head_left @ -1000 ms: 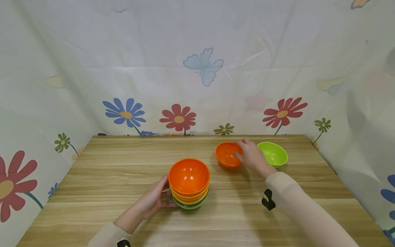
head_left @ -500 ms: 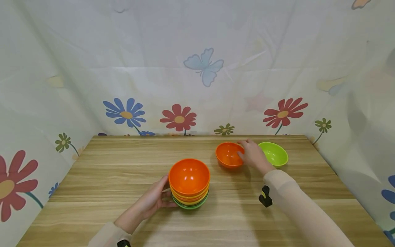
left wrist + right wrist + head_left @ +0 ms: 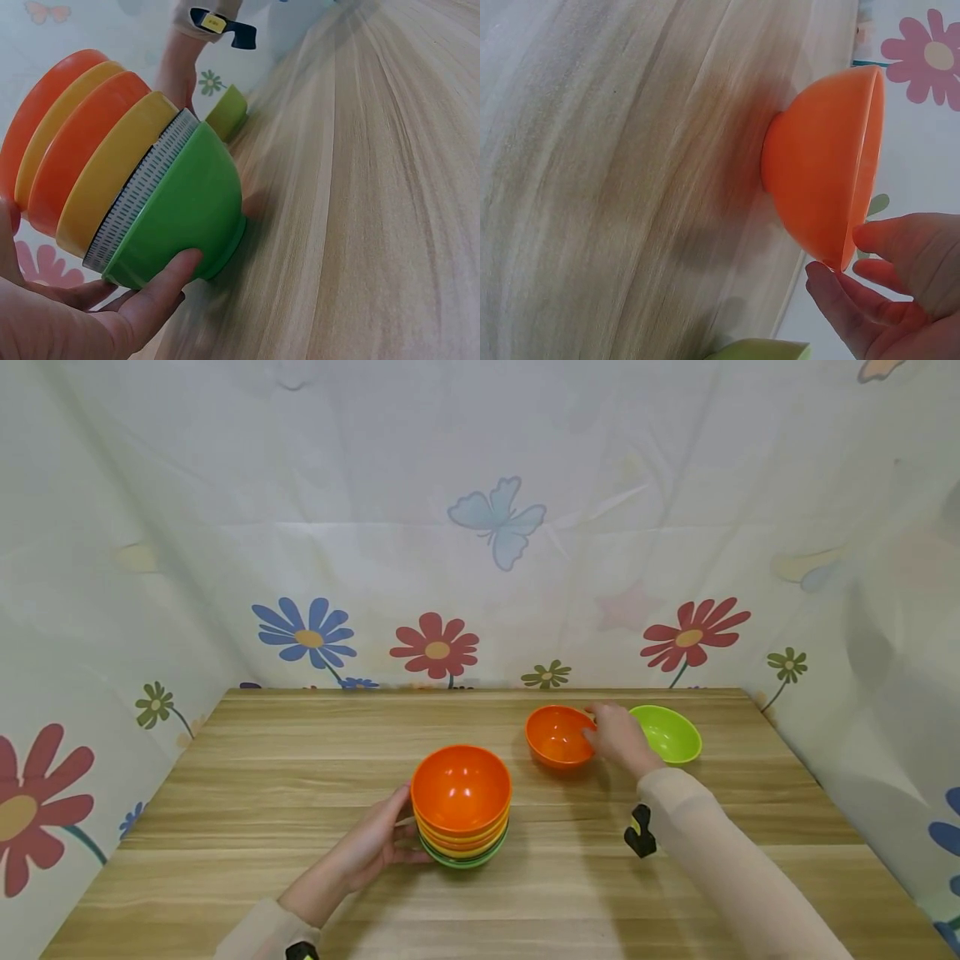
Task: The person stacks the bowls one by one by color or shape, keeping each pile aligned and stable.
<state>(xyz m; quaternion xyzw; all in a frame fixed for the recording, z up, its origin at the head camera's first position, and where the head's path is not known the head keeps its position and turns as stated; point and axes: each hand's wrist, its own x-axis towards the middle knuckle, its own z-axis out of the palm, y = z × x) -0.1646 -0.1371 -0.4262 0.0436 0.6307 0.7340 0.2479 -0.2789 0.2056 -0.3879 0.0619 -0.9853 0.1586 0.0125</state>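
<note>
A stack of several nested bowls (image 3: 461, 802), orange on top and green at the bottom, stands at mid-table. My left hand (image 3: 397, 835) holds its left side; in the left wrist view the fingers (image 3: 161, 285) lie under the green bottom bowl (image 3: 187, 202). Further back sits a single orange bowl (image 3: 557, 737). My right hand (image 3: 600, 733) is at its right rim, and in the right wrist view the thumb and a finger (image 3: 832, 289) pinch the rim of this bowl (image 3: 821, 172).
A lime green bowl (image 3: 670, 735) sits just right of my right hand, near the back right corner of the wooden table (image 3: 262, 760). Flowered cloth walls (image 3: 480, 527) close in the table at the back and both sides.
My right hand has slid a little to the right, from over the orange bowl's inside to its right rim. The bowls and my left hand have stayed put.
</note>
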